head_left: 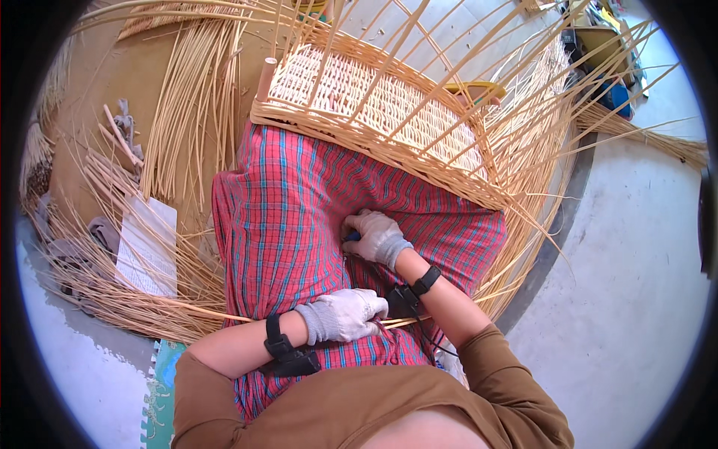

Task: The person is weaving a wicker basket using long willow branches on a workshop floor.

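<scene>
My left hand (348, 314), in a white glove with a grey cuff, is closed low over my lap around pale wicker rods (402, 322), which stick out on both sides of it. Farther forward, between my knees, my right hand (374, 236) wears a matching glove and is closed on a small blue object (352, 236). Only a bit of that object shows, so its kind is hidden. Across my knees, beyond both hands, tilts a partly woven wicker basket (374, 105) with long loose stakes fanning upward. A red plaid cloth (277, 202) covers my legs.
Bundles of wicker rods lie on the left (198, 97) and right (535, 142). A printed paper sheet (149, 247) rests among rods at left. Stakes from the basket reach far out to the upper right. A green foam mat (161, 396) shows at lower left.
</scene>
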Action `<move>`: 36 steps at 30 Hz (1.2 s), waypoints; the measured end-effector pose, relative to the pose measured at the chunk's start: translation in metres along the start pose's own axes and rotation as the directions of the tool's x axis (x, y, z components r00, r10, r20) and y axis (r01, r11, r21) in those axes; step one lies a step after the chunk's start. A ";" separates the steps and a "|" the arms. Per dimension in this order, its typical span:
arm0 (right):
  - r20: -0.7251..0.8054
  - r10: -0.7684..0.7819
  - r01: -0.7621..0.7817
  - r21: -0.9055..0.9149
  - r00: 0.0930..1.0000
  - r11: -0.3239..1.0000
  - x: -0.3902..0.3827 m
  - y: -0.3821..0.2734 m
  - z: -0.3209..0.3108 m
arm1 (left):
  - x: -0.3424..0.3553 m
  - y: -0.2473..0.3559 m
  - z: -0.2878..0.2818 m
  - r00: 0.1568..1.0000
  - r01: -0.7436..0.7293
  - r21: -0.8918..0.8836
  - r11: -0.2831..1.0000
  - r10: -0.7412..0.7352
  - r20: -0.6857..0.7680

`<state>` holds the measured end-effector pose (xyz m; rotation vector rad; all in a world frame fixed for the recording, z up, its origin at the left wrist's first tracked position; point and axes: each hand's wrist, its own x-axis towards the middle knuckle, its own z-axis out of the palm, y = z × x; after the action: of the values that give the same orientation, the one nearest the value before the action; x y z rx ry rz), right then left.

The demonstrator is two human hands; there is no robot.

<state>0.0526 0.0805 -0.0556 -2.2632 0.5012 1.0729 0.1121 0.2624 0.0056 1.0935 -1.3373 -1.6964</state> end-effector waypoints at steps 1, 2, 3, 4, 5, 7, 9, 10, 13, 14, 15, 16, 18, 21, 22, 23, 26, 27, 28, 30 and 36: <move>0.004 0.004 -0.004 -0.008 1.000 1.000 0.000 0.000 0.000 | 0.000 0.000 -0.001 1.000 0.009 0.004 1.000 -0.009 0.024; -0.008 -0.008 0.008 -0.003 1.000 1.000 0.000 -0.001 0.000 | 0.000 0.001 -0.002 0.999 0.022 -0.005 1.000 -0.022 0.041; -0.008 -0.013 0.013 -0.004 1.000 1.000 0.000 -0.001 0.000 | 0.000 0.002 -0.003 0.998 0.034 -0.013 0.999 -0.033 0.059; -0.001 -0.007 0.007 -0.007 1.000 1.000 -0.001 -0.001 0.000 | 0.001 0.002 -0.004 0.996 0.046 -0.028 0.999 -0.043 0.080; -0.006 -0.005 0.005 -0.004 1.000 1.000 -0.001 -0.001 0.000 | 0.001 0.003 -0.005 0.997 0.035 -0.032 0.999 -0.032 0.067; 0.005 0.004 -0.004 0.002 1.000 1.000 -0.001 -0.001 0.001 | 0.001 0.004 -0.006 0.998 0.036 -0.065 0.997 -0.033 0.057; -0.001 0.012 -0.012 0.000 1.000 1.000 -0.003 -0.001 0.001 | 0.001 0.005 -0.006 0.999 0.029 -0.058 0.998 -0.026 0.044; -0.002 0.015 -0.016 -0.002 1.000 1.000 -0.003 -0.002 0.002 | 0.001 0.005 -0.006 0.998 0.043 -0.071 0.997 -0.039 0.054; -0.003 0.028 -0.028 -0.008 1.000 1.000 -0.003 -0.002 0.003 | 0.002 0.004 -0.004 0.999 0.033 -0.067 0.997 -0.032 0.011; -0.011 0.020 -0.020 -0.009 1.000 1.000 -0.003 -0.001 0.003 | 0.002 0.003 -0.003 1.000 0.027 -0.061 0.998 -0.027 -0.001; -0.007 0.016 -0.016 -0.014 1.000 1.000 -0.002 -0.001 0.004 | 0.003 0.003 -0.003 0.999 0.032 -0.061 0.998 -0.033 -0.008; -0.003 0.017 -0.017 -0.023 1.000 1.000 -0.002 -0.001 0.004 | 0.003 0.003 -0.003 0.999 0.039 -0.067 0.997 -0.040 -0.010; -0.005 0.025 -0.025 -0.004 1.000 1.000 -0.001 0.000 0.005 | 0.003 0.002 -0.003 0.999 0.027 -0.060 0.998 -0.029 -0.027; -0.012 0.008 -0.008 0.006 1.000 1.000 -0.001 0.001 0.006 | 0.003 0.003 -0.004 1.000 0.027 -0.019 0.999 -0.026 0.017; -0.008 0.008 -0.008 0.000 1.000 1.000 -0.001 0.001 0.006 | 0.003 0.003 -0.004 0.999 0.028 0.002 1.000 -0.028 0.043; -0.016 0.003 -0.003 0.003 1.000 1.000 -0.001 0.001 0.006 | 0.003 0.004 -0.005 0.999 0.028 0.007 1.000 -0.028 0.046; -0.010 0.020 -0.020 -0.003 1.000 1.000 -0.001 0.000 0.005 | 0.002 0.006 -0.007 0.998 0.025 0.026 0.999 -0.027 0.059; -0.003 0.020 -0.020 -0.002 1.000 1.000 -0.001 0.000 0.005 | 0.002 0.006 -0.007 0.998 0.025 0.032 0.999 -0.027 0.062; 0.004 0.018 -0.018 0.001 1.000 1.000 -0.001 0.000 0.005 | 0.001 0.006 -0.008 0.998 0.025 0.037 0.999 -0.028 0.063; -0.025 0.009 -0.008 0.020 1.000 1.000 -0.002 0.000 0.005 | 0.002 0.006 -0.008 0.996 0.045 0.046 0.998 -0.048 0.072; -0.049 0.008 -0.006 0.051 0.999 0.999 -0.004 0.000 0.005 | 0.003 0.004 -0.003 0.998 0.049 0.033 0.998 -0.050 0.026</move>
<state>0.0474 0.0846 -0.0554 -2.2495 0.5511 0.9987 0.1135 0.2577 0.0082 1.1348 -1.3684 -1.7365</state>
